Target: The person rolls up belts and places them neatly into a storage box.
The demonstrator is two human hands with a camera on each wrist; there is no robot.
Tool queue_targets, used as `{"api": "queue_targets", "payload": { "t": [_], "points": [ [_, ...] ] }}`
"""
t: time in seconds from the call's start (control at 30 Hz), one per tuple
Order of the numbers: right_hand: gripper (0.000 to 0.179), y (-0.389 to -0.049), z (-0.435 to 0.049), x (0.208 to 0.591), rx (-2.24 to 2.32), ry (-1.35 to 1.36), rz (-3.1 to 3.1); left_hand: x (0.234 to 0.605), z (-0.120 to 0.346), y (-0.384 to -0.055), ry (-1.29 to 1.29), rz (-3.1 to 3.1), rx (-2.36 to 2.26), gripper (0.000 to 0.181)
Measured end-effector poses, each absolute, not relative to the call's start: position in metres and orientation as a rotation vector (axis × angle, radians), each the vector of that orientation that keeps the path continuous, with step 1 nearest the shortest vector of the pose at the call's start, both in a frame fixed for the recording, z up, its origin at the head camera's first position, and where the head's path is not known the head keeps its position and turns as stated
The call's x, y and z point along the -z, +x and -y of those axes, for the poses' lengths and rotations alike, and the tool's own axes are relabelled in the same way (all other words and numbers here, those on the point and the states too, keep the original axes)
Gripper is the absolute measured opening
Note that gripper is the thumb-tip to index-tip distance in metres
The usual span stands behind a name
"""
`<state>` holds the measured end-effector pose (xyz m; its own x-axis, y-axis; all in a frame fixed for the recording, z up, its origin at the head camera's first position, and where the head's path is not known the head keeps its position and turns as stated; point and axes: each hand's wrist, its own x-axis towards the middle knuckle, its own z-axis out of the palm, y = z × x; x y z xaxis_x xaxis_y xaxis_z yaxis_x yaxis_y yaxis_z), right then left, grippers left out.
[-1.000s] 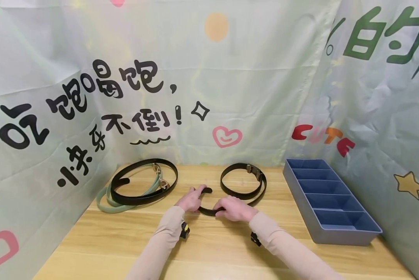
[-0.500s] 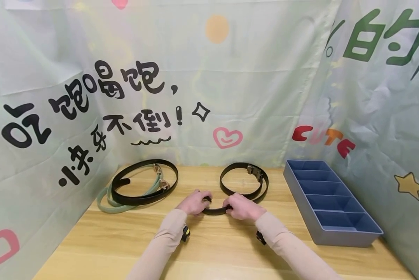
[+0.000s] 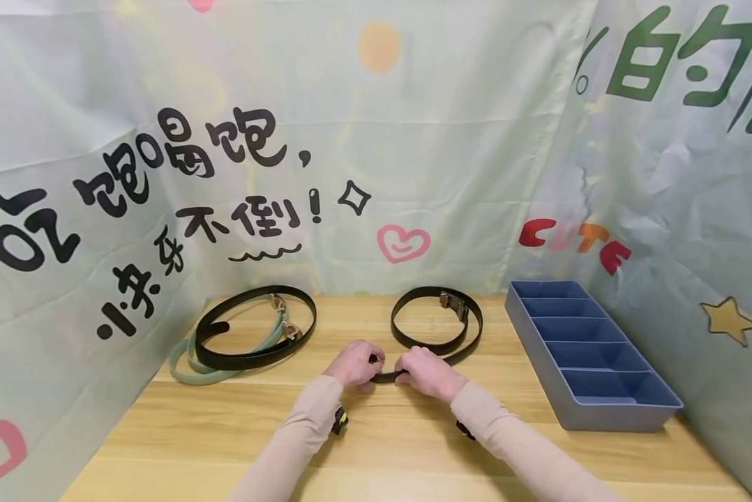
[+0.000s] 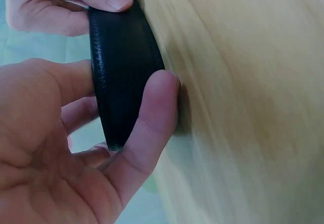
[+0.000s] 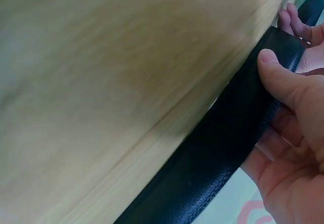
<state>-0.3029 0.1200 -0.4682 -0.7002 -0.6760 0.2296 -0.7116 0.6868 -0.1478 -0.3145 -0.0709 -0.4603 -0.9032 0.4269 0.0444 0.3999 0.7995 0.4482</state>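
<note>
A black leather belt (image 3: 435, 347) stands on edge, looped, on the wooden table, its metal buckle (image 3: 454, 305) at the back of the loop. Toward me, the free end of the strap curves between my two hands. My left hand (image 3: 354, 364) pinches the strap near its tip, which its fingers mostly hide. In the left wrist view the thumb lies across the black strap (image 4: 119, 57). Close beside it, my right hand (image 3: 430, 373) grips the same strap farther along. The right wrist view has that thumb pressed on the leather (image 5: 217, 138), with fingers behind it.
At the left lie another black belt (image 3: 257, 360) and a pale green belt (image 3: 203, 378), overlapping, with metal buckles. A blue-grey box (image 3: 561, 390) with several compartments stands at the right. Printed cloth (image 3: 464, 174) walls in the back and sides of the table.
My left hand has moved right, and its fingers have curled round the strap's end. My right hand has slid along the strap; the hands are closer together now. The other belts and box stay put.
</note>
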Motion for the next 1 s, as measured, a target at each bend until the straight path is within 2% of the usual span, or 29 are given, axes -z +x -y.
{"api": "queue_targets", "payload": {
  "t": [0.13, 0.27, 0.47, 0.73, 0.9, 1.0],
  "points": [
    [0.010, -0.305, -0.123, 0.466, -0.351, 1.195, 2.713, 0.459, 0.071, -0.314, 0.545, -2.897, -0.840, 0.043],
    [0.007, -0.307, -0.123, 0.465, -0.352, 1.231, 2.697, 0.458, 0.076, -0.313, 0.499, -2.857, -0.953, 0.034],
    [0.009, -0.308, -0.120, 0.465, -0.281, 1.188, 2.730, 0.458, 0.085, -0.314, 0.624, -2.848, -0.894, 0.020],
    [0.017, -0.299, -0.110, 0.470, 0.031, 1.041, 2.604, 0.454, 0.081, -0.311, 0.673, -2.873, -0.818, 0.023],
    [0.006, -0.301, -0.107, 0.473, -0.011, 1.006, 2.602, 0.457, 0.083, -0.316, 0.720, -2.719, -0.901, 0.024],
    [0.007, -0.304, -0.107, 0.470, -0.032, 0.995, 2.629, 0.459, 0.085, -0.319, 0.728, -2.638, -0.919, 0.023]
  ]
}}
